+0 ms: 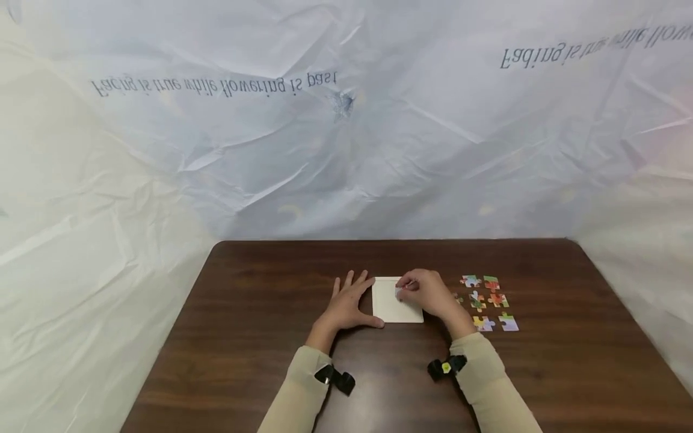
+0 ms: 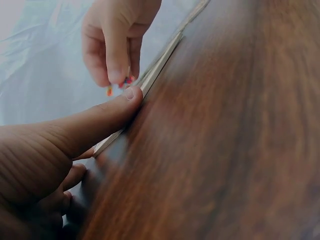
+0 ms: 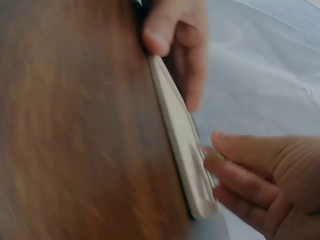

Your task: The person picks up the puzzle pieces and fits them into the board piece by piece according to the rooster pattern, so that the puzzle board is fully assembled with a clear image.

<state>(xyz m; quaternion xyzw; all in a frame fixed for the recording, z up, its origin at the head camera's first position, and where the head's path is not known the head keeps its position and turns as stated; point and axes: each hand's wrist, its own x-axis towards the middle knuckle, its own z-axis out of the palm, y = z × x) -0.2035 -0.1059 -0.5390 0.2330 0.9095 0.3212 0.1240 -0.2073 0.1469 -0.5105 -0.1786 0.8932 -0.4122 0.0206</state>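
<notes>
A white square puzzle tray (image 1: 387,307) with a raised rim lies flat on the table. My left hand (image 1: 346,304) is spread at its left side, thumb at the near left corner and fingers along the left edge. Over the tray's upper right, my right hand (image 1: 429,291) pinches a small puzzle piece between thumb and fingers. In the left wrist view that puzzle piece (image 2: 109,91) shows bits of red and orange, largely hidden by the fingers. The right wrist view, blurred, has the right fingertips close above the tray (image 3: 175,120).
Several colourful loose puzzle pieces (image 1: 493,300) lie right of the tray, some partly behind the right forearm. The brown wooden table (image 1: 243,337) ends at a wrinkled pale plastic sheet (image 1: 346,162) with printed lettering. Black camera mounts sit on both wrists.
</notes>
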